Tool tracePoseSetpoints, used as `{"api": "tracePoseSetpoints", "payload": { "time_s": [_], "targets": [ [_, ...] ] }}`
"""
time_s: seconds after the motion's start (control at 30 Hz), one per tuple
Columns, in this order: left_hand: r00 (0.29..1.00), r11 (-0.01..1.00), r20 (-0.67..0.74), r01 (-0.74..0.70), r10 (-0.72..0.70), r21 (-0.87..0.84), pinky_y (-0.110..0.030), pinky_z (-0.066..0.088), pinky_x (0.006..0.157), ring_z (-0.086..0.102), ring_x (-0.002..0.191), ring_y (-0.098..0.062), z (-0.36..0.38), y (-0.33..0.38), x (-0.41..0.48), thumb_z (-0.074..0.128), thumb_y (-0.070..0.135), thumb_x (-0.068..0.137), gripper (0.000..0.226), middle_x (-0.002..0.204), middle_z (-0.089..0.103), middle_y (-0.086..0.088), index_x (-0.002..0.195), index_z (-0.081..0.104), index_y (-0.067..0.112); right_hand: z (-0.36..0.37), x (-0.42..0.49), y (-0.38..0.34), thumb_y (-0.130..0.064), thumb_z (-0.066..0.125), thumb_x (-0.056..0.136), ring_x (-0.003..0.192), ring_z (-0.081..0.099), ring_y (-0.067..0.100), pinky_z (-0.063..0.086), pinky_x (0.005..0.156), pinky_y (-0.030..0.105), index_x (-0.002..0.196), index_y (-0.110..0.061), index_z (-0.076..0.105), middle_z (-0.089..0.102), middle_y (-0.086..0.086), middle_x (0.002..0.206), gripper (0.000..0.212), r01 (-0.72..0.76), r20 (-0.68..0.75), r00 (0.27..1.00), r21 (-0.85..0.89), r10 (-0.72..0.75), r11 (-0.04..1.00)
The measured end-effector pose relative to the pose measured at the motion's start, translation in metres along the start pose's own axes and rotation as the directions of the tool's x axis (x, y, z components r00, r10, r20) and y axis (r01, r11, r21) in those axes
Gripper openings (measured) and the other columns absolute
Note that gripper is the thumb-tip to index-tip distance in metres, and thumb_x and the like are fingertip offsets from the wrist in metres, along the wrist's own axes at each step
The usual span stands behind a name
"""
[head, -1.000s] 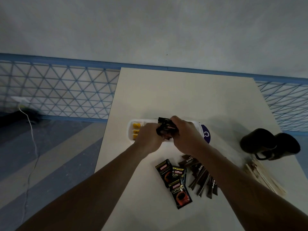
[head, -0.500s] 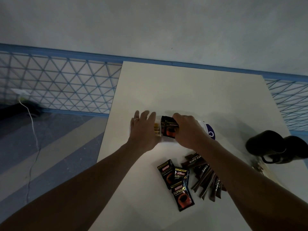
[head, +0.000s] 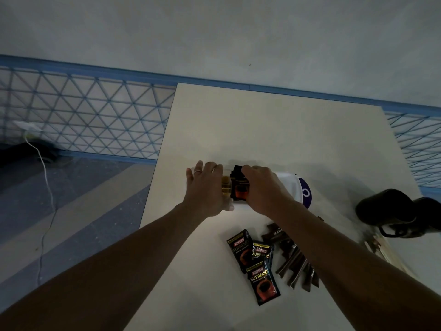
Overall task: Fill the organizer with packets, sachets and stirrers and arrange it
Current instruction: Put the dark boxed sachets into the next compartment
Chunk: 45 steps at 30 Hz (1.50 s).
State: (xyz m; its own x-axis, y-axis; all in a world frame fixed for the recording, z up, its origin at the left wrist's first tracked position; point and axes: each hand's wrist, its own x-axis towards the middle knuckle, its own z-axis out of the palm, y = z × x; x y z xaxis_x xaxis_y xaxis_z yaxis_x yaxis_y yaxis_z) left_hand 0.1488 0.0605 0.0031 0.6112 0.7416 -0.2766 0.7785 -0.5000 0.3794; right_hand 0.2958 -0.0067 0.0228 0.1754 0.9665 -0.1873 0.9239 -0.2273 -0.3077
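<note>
A white organizer tray (head: 290, 185) lies across the middle of the table, mostly hidden by my hands. My right hand (head: 263, 188) holds a small stack of black coffee packets (head: 239, 185) upright inside the tray. My left hand (head: 206, 189) rests flat on the tray's left end with its fingers spread, beside yellow sachets (head: 225, 185) in the tray. Three black Kopiko packets (head: 254, 261) lie loose on the table in front. Several brown stick sachets (head: 294, 263) lie fanned out to their right, partly under my right forearm. Wooden stirrers (head: 379, 247) lie near the right edge.
Two dark mugs (head: 401, 212) lie on their sides at the table's right. A purple round label (head: 306, 193) shows at the tray's right end. The cream table (head: 262, 130) stands against a wall. A white cable (head: 45, 177) runs over the floor at left.
My left hand let go of the packets and spread flat over the tray's left end. My right hand lowered the packet stack into the tray.
</note>
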Motion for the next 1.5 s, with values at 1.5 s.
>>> {"api": "tracePoseSetpoints", "payload": {
  "time_s": [1.5],
  "targets": [
    [1.0,1.0,-0.02,-0.015,0.015,-0.019,-0.055,0.015,0.116,0.022,0.141,-0.033,0.001,-0.003,0.001,0.082,0.054,0.062,0.104,0.147,0.034,-0.007,0.144,0.035,0.013,-0.007,0.007,0.005,-0.039,0.068,0.088,0.093,0.066,0.024,0.043,0.069,0.029,0.125,-0.046,0.057,0.069,-0.007,0.109,0.039,0.09,0.029,0.996,-0.061,-0.088,0.994]
  ]
}}
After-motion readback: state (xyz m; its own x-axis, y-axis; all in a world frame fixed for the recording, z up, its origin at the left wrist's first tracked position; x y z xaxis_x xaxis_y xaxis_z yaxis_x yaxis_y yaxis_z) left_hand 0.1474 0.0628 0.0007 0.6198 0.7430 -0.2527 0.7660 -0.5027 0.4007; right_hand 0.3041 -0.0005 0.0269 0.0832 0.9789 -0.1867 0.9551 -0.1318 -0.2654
